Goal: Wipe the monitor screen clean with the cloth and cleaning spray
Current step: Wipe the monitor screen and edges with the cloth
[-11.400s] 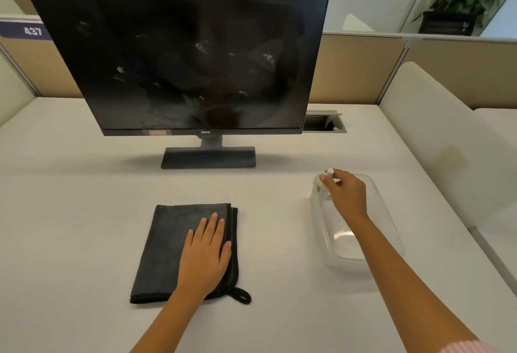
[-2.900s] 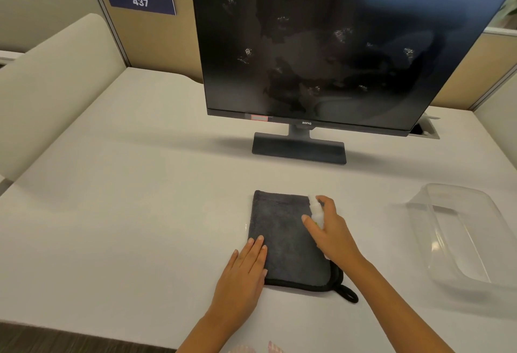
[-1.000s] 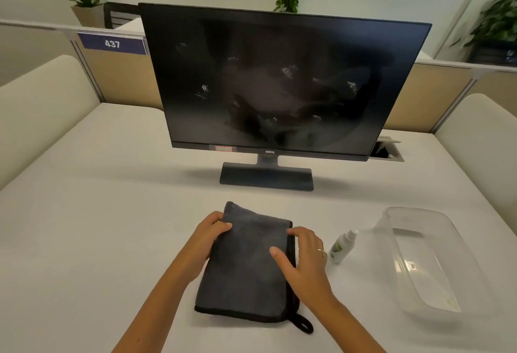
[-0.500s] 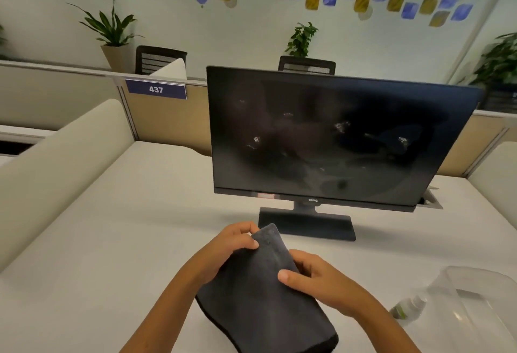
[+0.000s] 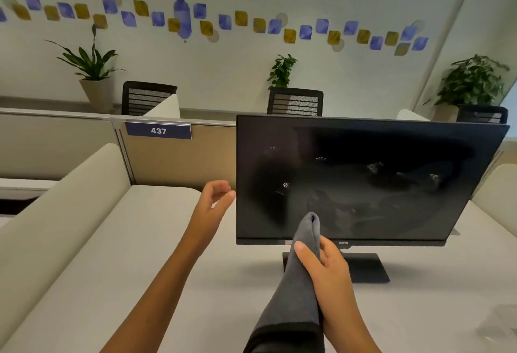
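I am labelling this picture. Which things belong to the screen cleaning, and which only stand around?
For the job:
- black flat monitor, spotted screen
- dark grey folded cloth, held by the right hand

Standing around:
- blue sign 437
- black mesh chairs
- green potted plants

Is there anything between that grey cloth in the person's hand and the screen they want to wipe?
Nothing visible. The right hand holds the cloth up in front of the monitor screen, near its lower edge, with only open air between them. The left hand hovers empty beside the monitor's left edge.
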Demonstrator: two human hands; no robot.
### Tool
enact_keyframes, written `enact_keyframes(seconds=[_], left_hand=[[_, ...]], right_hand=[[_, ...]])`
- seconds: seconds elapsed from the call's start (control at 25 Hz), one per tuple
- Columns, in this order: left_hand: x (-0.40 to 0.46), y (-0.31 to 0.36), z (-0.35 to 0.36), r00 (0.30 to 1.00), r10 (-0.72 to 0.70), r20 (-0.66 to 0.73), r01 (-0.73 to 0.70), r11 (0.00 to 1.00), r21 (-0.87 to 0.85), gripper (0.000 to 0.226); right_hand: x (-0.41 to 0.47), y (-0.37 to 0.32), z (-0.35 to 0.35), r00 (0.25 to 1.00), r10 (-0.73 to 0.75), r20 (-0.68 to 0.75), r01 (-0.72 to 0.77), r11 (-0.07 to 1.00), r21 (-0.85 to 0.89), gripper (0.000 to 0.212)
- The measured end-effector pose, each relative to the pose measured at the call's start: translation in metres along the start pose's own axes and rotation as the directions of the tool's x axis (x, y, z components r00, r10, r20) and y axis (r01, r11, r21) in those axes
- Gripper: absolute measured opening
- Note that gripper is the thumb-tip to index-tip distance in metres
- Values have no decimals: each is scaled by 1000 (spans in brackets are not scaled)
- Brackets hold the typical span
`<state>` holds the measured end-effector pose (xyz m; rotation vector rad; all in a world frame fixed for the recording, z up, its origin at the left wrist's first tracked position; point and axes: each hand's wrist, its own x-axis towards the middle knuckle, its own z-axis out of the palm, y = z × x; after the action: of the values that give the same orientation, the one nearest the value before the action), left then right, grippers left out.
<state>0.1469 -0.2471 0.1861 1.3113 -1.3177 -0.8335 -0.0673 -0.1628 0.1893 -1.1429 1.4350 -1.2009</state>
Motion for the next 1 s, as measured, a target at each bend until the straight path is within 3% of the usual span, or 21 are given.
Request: enact_keyframes(seconds=[0.12, 0.24, 0.32, 0.48, 0.56, 0.68, 0.8, 1.0], left_hand=[[47, 24, 2, 994, -112, 13, 113, 987, -118, 32], [60, 35, 13, 966, -163, 201, 203, 959, -200, 34], [54, 30, 17, 961, -125, 247, 195, 939, -283, 42], [52, 22, 14, 955, -62, 291, 171, 915, -366, 58], [54, 18, 12, 953, -53, 297, 173, 904, -392, 68], [54, 16, 14, 956, -58, 287, 177, 896, -407, 69], [55, 15, 15, 956, -65, 285, 184, 892, -413, 68], [54, 14, 17, 958, -65, 280, 187, 881, -435, 64]], right_hand=[[19, -23, 27, 906, -285, -314, 281, 958, -58, 30], [48, -54, 55, 660, -563, -496, 536, 817, -215, 34], [71, -70, 73, 515, -703, -490, 623, 700, -349, 33], [109, -69, 97, 349, -897, -271, 617, 438, -654, 33], [123, -60, 109, 331, -922, -201, 531, 358, -768, 35], [133, -50, 122, 392, -913, -116, 444, 298, -845, 50], [138, -40, 121, 450, -893, -30, 465, 263, -845, 64], [137, 18, 114, 436, -888, 150, 458, 75, -886, 77]])
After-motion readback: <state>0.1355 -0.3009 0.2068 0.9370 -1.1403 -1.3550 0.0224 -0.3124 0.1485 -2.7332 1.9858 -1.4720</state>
